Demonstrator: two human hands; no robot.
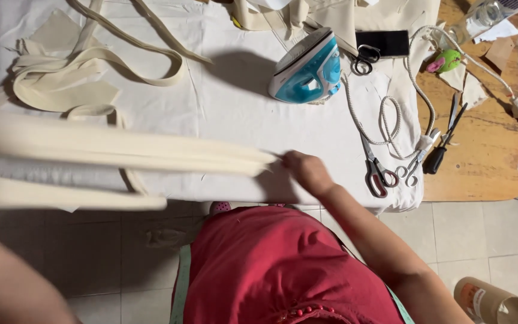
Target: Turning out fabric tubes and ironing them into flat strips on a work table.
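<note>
Cream fabric strip (121,150), pinched by rt hand (307,171)

Lighting: bright, even, from overhead | Shadows: soft dark patch left of the iron (308,69), fainter one under the right hand (307,171) | Glare: white cloth-covered table (235,114) near washed out at top | Blur: cream fabric strips (121,153) smeared at left; forearm at lower left out of focus | Edges: mild wide-angle bend.

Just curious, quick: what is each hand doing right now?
Right hand: closed, pinching the end of the folded cream fabric strip.
Left hand: out of view; only the forearm shows.
</note>
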